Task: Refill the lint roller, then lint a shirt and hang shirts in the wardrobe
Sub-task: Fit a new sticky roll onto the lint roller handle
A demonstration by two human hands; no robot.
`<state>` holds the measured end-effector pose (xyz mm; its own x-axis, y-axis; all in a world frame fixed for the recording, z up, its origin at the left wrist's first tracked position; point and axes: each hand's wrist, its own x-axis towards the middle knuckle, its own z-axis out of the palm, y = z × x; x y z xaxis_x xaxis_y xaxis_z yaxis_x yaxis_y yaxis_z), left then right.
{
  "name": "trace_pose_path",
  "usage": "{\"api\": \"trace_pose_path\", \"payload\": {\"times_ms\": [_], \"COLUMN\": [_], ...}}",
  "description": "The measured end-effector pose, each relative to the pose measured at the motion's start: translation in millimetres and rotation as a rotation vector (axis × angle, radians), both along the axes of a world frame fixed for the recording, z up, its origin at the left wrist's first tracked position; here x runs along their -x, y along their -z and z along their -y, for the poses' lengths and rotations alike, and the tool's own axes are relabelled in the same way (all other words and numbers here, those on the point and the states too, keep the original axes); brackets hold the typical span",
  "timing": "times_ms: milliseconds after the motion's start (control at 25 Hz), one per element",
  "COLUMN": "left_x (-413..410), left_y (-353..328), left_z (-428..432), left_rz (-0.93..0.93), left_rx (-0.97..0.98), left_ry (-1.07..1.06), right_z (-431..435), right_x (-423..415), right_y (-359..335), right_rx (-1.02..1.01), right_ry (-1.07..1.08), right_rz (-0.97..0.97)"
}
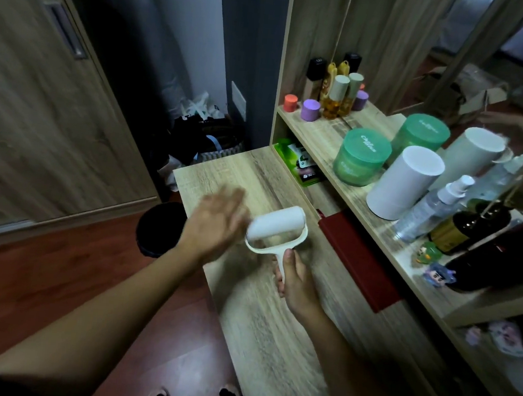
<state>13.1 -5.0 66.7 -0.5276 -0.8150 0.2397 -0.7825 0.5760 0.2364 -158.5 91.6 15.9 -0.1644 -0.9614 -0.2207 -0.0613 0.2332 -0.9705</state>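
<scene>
A white lint roller (275, 228) with a white roll on its frame is held above the light wood table (271, 342). My right hand (297, 281) grips its handle from below. My left hand (216, 222) is flat and blurred, with its fingers apart, just left of the roll's end; whether it touches the roll is unclear. A spare white roll (405, 183) stands upright on the shelf (324, 133) to the right. No shirt is in view.
The shelf carries green jars (361, 156), spray bottles (435, 205), small purple and red pots and dark bottles. A dark red case (356, 258) lies on the table under the shelf edge. A black bin (158, 229) stands on the floor by the table's left edge. Wardrobe door (40, 96) at left.
</scene>
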Motion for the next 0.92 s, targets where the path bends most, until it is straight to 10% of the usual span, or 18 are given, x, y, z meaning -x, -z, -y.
{"api": "trace_pose_path", "payload": {"times_ms": [80, 320, 520, 920], "left_x": [-5.8, -8.8, -19.2, -62.9], "left_y": [-10.0, 0.3, -10.4, -18.3], "left_z": [13.3, -12.5, 15.2, 24.9], "left_rz": [-0.22, 0.207, 0.001, -0.185], "left_rx": [-0.17, 0.185, -0.128, -0.187], "left_ry": [-0.235, 0.557, 0.01, -0.145], "right_z": [-1.4, 1.5, -2.9, 39.1], "right_x": [-2.1, -9.2, -16.5, -53.9], "right_y": [2.7, 8.5, 0.4, -14.4], "right_rx": [-0.002, -0.007, 0.023, 0.061], "right_ry": [-0.006, 0.009, 0.014, -0.04], "right_rz": [0.005, -0.032, 0.004, -0.176]}}
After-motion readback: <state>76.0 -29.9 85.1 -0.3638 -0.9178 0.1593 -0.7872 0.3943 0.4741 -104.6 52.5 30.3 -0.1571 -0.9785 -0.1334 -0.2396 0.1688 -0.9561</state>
